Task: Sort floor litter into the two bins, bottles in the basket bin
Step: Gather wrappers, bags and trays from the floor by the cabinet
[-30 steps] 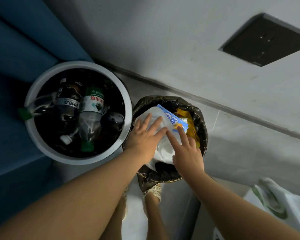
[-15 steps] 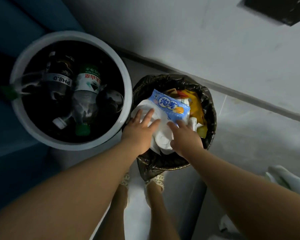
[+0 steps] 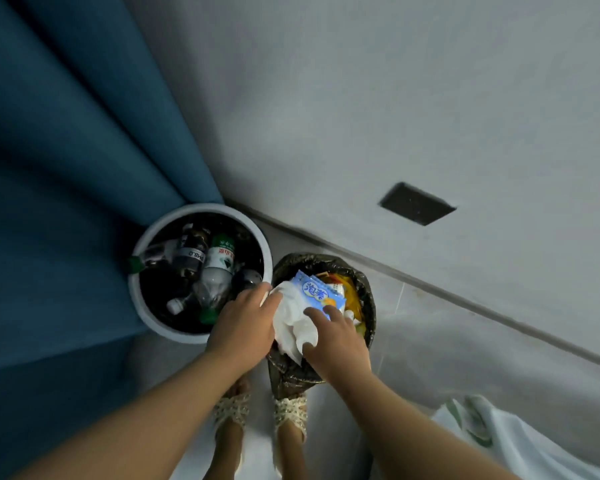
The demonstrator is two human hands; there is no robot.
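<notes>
Okay, blue curtain fills the left. The white round bin stands on the floor at the curtain's foot, just beside the smaller black-lined bin. A white bag lies lower right, apart from both. The left hand has straight fingers, grip apart, and presses the white wad's left side. The right hand is also grip apart, with fingers laid on the wrapper and thumb on the wad. The white wad sits on top of the black-lined bin. Bottles lie inside the white round bin. The blue wrapper rests on the wad over yellow litter.
</notes>
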